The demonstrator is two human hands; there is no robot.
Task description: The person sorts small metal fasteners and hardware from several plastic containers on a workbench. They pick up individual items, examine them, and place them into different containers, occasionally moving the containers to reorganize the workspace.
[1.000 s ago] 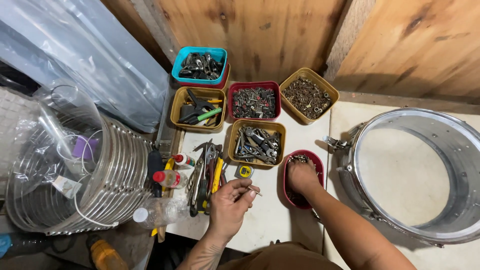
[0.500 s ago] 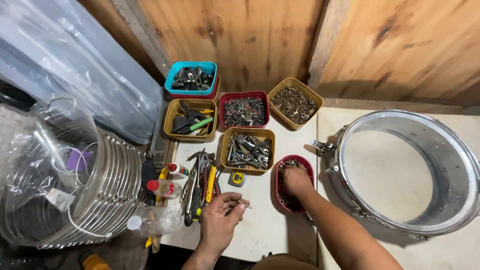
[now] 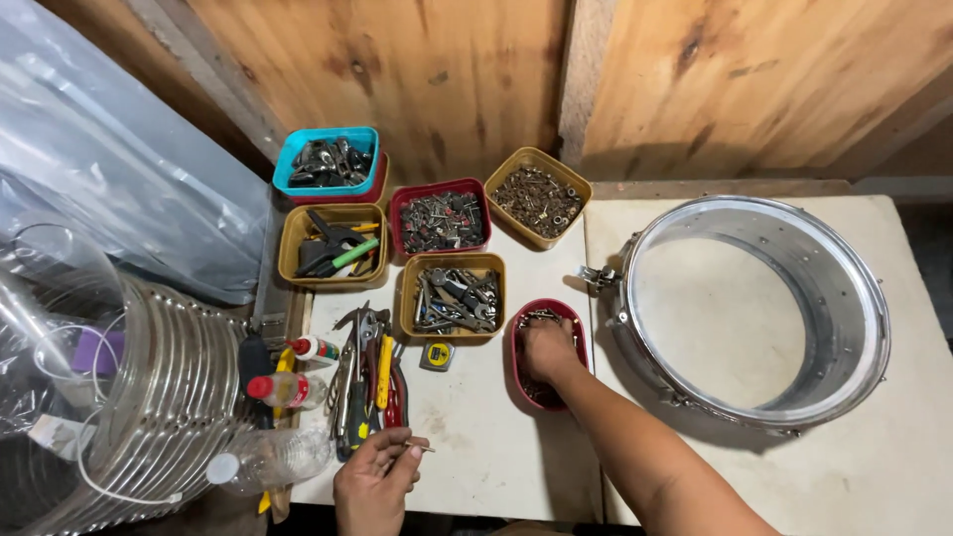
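**Sorting hardware beside a drum shell**

The right hand is buried in the red tub of small metal parts, its grip hidden, so I cannot tell if it is closed; the left hand pinches a thin screw between fingertips, clamped, low over the table; the metal drum shell lies flat just right of the tub, within easy reach.

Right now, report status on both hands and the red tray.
Left hand pinching small screw, near pliers pile. Right hand down in red oval tray of hardware. Drum shell beside, apart.
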